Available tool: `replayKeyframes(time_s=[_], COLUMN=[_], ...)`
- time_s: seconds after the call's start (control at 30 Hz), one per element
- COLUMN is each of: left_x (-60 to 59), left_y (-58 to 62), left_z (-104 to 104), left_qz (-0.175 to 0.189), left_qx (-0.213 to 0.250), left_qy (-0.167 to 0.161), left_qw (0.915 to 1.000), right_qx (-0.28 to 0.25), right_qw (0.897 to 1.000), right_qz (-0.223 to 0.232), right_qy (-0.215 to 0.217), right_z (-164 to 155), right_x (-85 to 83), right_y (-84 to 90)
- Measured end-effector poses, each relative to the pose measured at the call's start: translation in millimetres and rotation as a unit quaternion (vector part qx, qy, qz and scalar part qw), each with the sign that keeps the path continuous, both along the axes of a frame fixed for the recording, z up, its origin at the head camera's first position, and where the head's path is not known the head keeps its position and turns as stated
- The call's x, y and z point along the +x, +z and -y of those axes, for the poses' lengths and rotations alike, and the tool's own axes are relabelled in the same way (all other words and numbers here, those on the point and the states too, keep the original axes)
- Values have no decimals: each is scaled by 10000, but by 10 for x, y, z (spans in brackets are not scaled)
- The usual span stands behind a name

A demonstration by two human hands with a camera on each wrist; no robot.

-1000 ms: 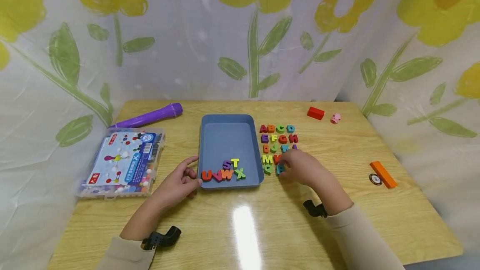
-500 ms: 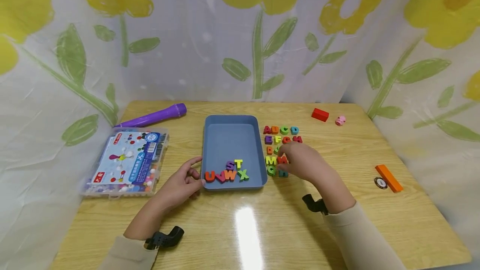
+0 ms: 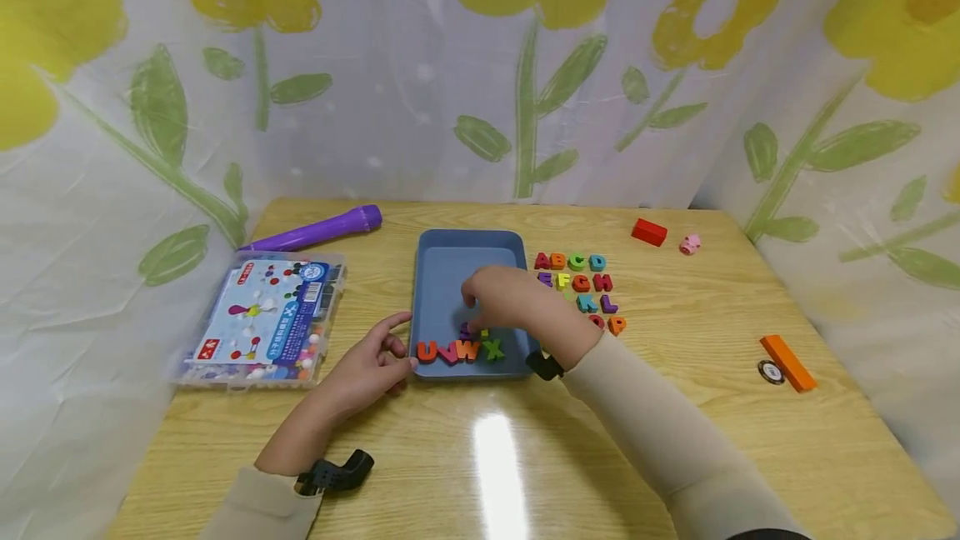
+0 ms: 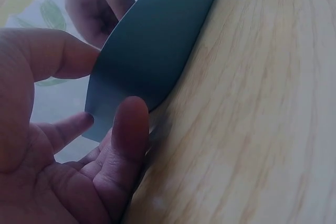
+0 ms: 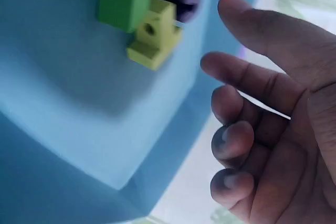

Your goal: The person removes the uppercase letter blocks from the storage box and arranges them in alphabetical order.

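Blue smooth plastic tray [image 3: 450, 273], frame centre: left hand [image 3: 367, 367] loosely open touching its rounded corner, right hand [image 3: 510, 300] open, empty, above blocky letters [image 3: 459, 349]

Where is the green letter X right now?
In the head view the green letter X lies inside the blue tray, at the right end of its near row beside the W, just under the right hand.

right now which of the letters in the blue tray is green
The X, at the right end of the front row in the blue tray. Its neighbours U, V and W are orange, pink and orange.
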State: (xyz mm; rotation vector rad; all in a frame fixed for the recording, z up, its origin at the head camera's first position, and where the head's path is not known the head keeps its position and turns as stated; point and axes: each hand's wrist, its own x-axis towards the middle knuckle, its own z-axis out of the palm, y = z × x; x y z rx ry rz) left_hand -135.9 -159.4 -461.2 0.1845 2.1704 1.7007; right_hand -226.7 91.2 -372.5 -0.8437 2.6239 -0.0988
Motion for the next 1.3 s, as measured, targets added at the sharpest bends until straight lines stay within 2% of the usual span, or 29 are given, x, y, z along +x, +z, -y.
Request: replayKeyframes(time_s=[0.17,0.4,0.6,0.7,0.9,1.1,1.3], left_x=[5,12,19,17,13,38,20], left_y=[11,31,51,52,33,8,11], left_z=[-32,-37,-32,-26,-21,-13,-7], left_qz=[54,-10,-18,-24,-3,70,84], left_qx=[27,-28,12,1,1,0,-84], left_qy=[8,21,-18,12,5,3,10], left_qw=[10000,10000,10000,10000,10000,10000,9999], right_qx=[250,295,283,369,255,-272,-854], right_qw=[9995,9995,9993,9990,9993,9994,9927], right_qz=[202,59,235,155,238,170,-265], right_qy=[-11,-110,105,221,95,-96,-804], right_z=[59,69,110,135,113,-169,-808], right_x=[-73,-160,-161,-168,-190,-177,7], right_y=[-59,-75,-90,-109,-66,122,298])
